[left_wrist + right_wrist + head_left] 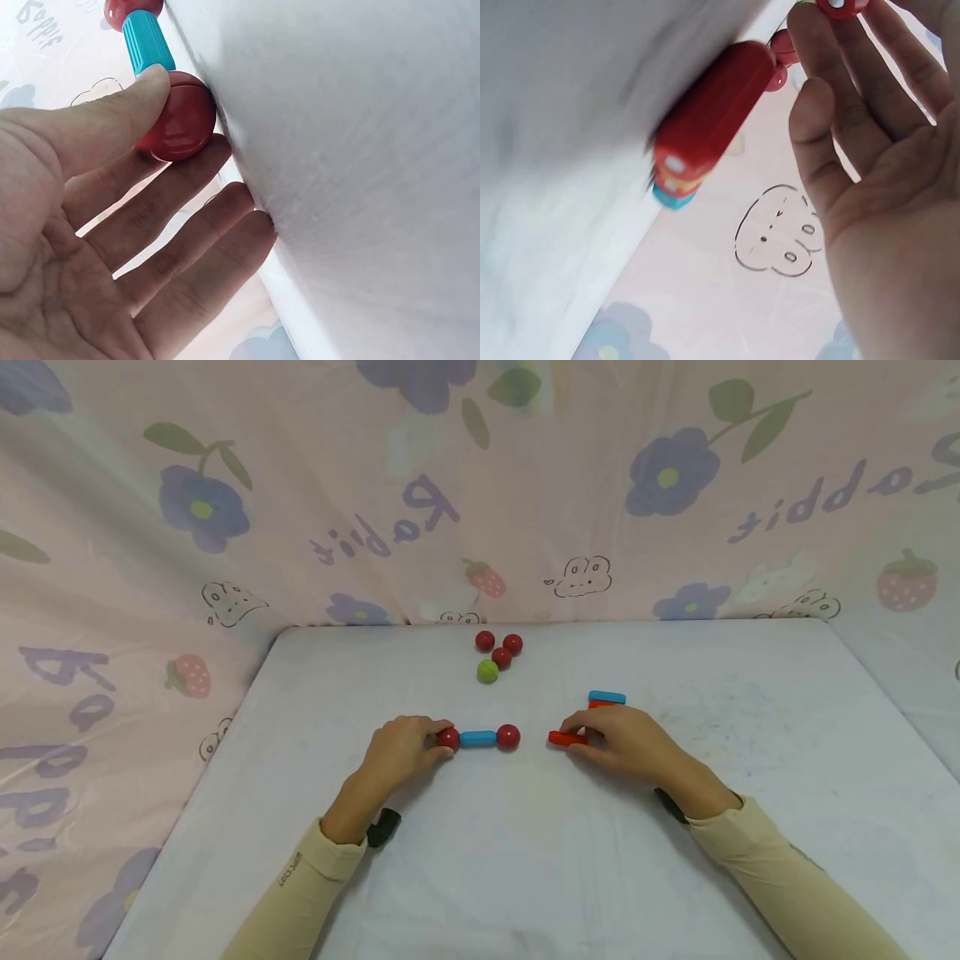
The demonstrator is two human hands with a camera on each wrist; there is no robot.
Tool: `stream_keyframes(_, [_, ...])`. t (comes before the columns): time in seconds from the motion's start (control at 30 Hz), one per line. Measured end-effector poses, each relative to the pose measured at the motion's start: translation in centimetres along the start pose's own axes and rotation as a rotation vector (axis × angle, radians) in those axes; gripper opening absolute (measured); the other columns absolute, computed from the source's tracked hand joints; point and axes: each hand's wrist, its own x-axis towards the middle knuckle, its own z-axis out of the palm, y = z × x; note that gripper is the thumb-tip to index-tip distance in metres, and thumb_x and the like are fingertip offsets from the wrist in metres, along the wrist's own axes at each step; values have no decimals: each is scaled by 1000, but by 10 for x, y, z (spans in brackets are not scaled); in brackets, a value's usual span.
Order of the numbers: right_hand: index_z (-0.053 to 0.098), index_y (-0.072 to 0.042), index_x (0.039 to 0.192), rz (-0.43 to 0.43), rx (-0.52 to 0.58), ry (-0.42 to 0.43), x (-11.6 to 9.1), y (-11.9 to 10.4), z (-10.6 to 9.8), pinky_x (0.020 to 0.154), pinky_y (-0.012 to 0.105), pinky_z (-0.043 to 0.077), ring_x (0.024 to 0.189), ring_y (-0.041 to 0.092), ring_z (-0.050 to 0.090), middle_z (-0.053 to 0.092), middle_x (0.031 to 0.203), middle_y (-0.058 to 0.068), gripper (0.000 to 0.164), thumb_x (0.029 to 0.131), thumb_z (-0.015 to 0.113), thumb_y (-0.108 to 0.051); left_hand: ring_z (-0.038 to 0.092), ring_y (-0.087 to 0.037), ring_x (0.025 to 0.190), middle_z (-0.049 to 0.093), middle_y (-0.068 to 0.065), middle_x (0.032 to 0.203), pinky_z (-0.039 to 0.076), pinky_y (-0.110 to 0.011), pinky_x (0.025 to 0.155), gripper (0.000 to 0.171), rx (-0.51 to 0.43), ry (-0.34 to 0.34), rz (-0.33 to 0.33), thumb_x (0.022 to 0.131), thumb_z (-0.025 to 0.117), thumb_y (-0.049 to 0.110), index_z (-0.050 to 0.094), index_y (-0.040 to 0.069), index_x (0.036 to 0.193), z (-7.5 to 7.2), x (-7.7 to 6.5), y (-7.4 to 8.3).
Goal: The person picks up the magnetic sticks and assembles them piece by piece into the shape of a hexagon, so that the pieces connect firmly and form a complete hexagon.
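Observation:
My left hand [401, 747] pinches a red ball [184, 124] between thumb and fingers. That ball is joined to one end of a blue ridged rod [477, 739], and a second red ball [507, 737] caps the other end. The joined piece lies level on the white table. To its right, my right hand [630, 743] pinches a short red rod [566, 738], which points toward the second ball with a gap between them. In the right wrist view only the end of this held rod [841, 6] shows at the top edge.
Three red balls [485, 641] and a green ball [487, 672] sit together at the back of the white table [480, 877]. Just beyond my right hand lie a blue rod [607, 697] and a red rod [712, 109]. A patterned cloth [525, 527] hangs behind the table.

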Motion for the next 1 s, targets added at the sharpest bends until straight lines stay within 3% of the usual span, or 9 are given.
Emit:
stream_keyframes(0.57, [73,-23,110,-62,23,-50,29,-21,15,76,25,54,83,5,61,71,98,-10,25,85,78,-22,59,-19,86,74,-6,113,51,-33,72,43,3,15,27,83,81,26,72,17,124,-1,0,-1])
stream_keyframes(1.0, [72,-20,108,-3,8,-31,33,-26,16,76,27,56,85,10,64,73,97,-5,24,85,79,-21,61,-18,86,75,-5,110,54,-36,77,41,1,3,5,84,80,29,72,14,121,1,1,2])
